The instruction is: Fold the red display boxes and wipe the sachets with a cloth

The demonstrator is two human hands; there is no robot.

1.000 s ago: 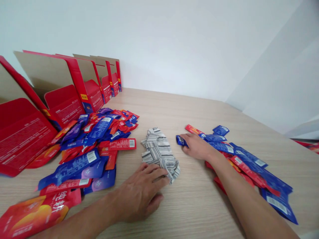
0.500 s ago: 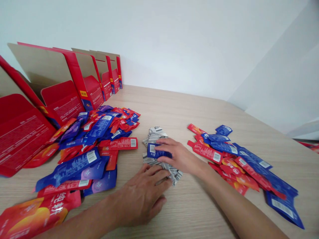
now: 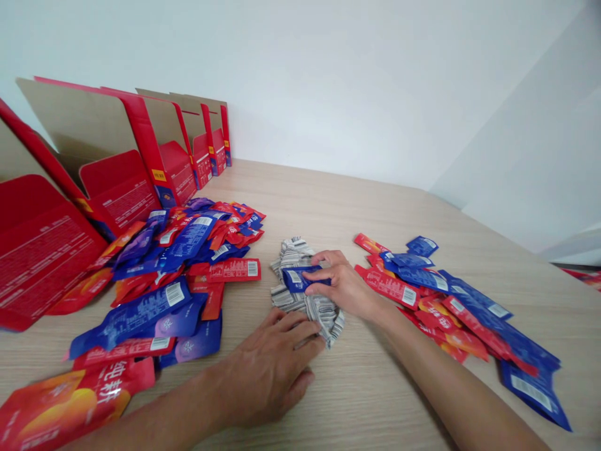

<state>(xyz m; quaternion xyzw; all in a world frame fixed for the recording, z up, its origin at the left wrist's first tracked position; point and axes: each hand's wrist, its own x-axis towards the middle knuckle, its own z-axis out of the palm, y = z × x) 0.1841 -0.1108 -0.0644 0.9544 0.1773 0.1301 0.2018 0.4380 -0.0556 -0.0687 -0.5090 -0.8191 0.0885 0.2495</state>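
Note:
A small blue packet with a white barcode label lies on a crumpled grey-and-white striped cloth at mid-table. My right hand pinches the packet's right side between thumb and fingers. My left hand rests at the cloth's near edge, fingers stretched out and slightly spread, fingertips touching the fabric; it holds nothing. Right of the cloth lies a loose row of red and blue packets, among them a red packet close to my right wrist.
A heap of red, blue and purple packets covers the left of the table. Behind it stand several opened red cardboard boxes in a row. A pale wall rises behind the wooden tabletop.
The fingers of my right hand have gone from lying flat over the blue packet to pinching it, and the packet's right side now bends up slightly. My left hand has stayed put.

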